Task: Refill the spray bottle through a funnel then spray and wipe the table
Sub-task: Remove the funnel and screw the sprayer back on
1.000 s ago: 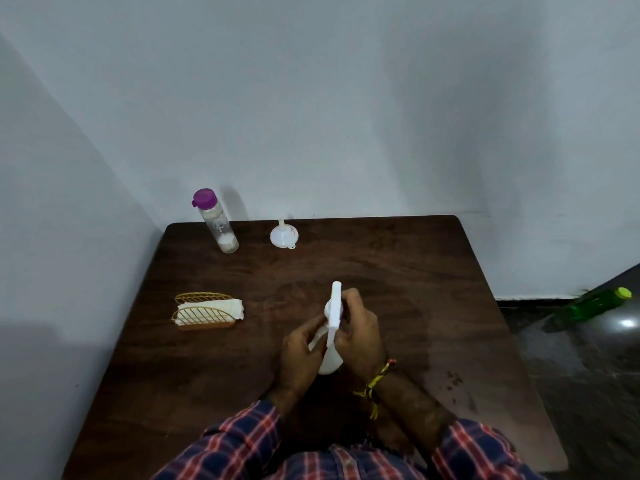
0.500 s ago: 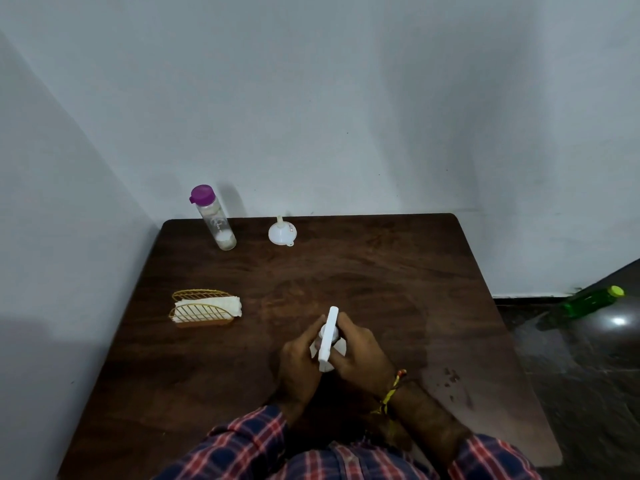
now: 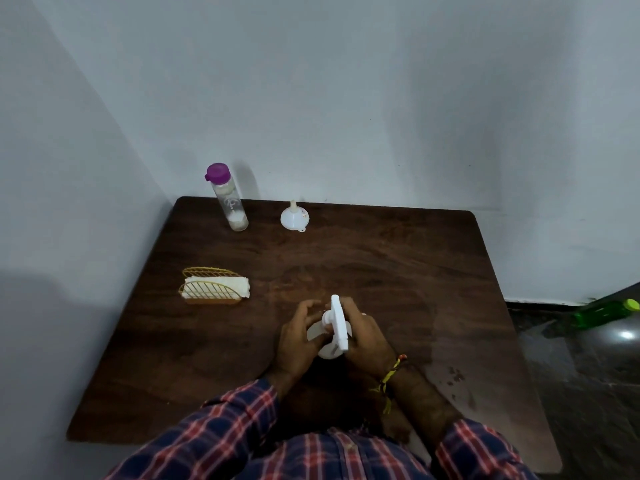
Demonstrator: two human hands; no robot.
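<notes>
A dark wooden tabletop (image 3: 398,271) sits in a corner of pale walls. At its left edge a wire holder (image 3: 211,287) keeps a folded white cloth (image 3: 221,289), untouched. Behind it, at the back, stands a clear bottle (image 3: 230,202) with its purple cap on, and just to the right the funnel (image 3: 294,218) lies on the tabletop, well apart from your hands.

Near the front centre, your left hand (image 3: 298,344) has its fingers curled round the body of the white spray bottle (image 3: 329,337). Your right hand (image 3: 367,341) grips the spray head, which stands up between both hands. It looks as if you are unscrewing that head, so you are at the very start; I cannot tell whether it is loose. Placing the funnel, pouring, closing, spraying and wiping all appear left to do.
</notes>
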